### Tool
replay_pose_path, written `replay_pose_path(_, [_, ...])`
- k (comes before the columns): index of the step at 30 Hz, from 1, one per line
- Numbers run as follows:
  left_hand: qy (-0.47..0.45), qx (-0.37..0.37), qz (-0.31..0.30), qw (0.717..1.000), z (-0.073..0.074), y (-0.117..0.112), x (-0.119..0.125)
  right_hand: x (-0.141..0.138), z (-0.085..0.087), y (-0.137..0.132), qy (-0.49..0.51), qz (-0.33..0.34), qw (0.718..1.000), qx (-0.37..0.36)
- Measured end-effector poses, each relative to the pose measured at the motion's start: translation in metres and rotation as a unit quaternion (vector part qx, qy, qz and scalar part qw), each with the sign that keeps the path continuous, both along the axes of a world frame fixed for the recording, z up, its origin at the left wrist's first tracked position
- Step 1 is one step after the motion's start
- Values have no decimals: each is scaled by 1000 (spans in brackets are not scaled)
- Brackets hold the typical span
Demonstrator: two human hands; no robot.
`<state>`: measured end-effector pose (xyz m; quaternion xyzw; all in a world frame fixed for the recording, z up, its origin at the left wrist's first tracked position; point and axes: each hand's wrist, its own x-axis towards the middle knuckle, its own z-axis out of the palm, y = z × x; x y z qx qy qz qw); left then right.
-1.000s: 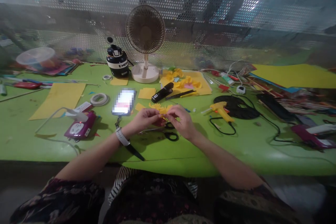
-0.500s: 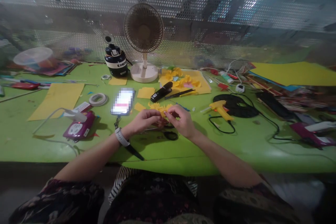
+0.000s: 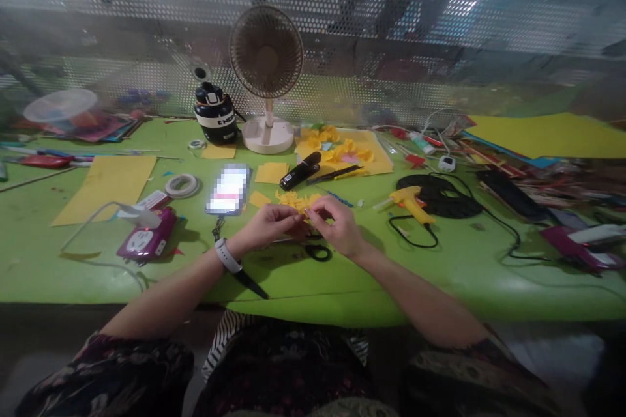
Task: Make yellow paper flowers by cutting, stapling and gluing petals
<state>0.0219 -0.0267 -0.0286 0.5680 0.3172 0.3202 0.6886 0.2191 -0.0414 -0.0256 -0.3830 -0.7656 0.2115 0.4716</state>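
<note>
My left hand (image 3: 271, 221) and my right hand (image 3: 337, 228) meet over the table's middle, both with thumb and fingers pinched. At the right fingertips there seems to be a small yellow paper piece, mostly hidden. Whatever the left fingers hold cannot be made out. Cut, fringed yellow paper (image 3: 292, 199) lies just behind the hands. Below them shows a black loop (image 3: 319, 253), like a scissors handle, the rest hidden. A black stapler (image 3: 300, 171) lies beyond, beside small yellow paper squares (image 3: 272, 173). Yellow paper flowers (image 3: 349, 151) rest on a yellow sheet (image 3: 380, 148) farther back.
To the right lie a yellow glue gun (image 3: 411, 203) with its cord and a black flat mat (image 3: 454, 199). On the left are a phone (image 3: 228, 189), white tape roll (image 3: 182, 186) and purple power socket (image 3: 147, 238). A fan (image 3: 268, 137) and bottle (image 3: 216, 116) stand behind.
My hands stay in nearly the same place, still pinched, with only slight finger movement. The view has shifted very little.
</note>
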Motion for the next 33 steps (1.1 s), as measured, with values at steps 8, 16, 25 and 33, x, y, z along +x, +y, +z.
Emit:
replay_pose_path(8, [2, -9, -13, 1000, 2, 1, -1, -1, 1, -1, 15, -6, 999, -45])
replay_pose_path(16, [-42, -85, -45, 994, -1, 1, -2, 6, 6, 5, 51, 51, 960, -269])
replay_pose_path(25, [-51, -123, -53, 990, 0, 2, -4, 0, 2, 2, 24, 84, 965, -245])
replay_pose_path(33, [-35, -95, -50, 994, -3, 5, -4, -1, 2, 1, 13, 82, 974, -210])
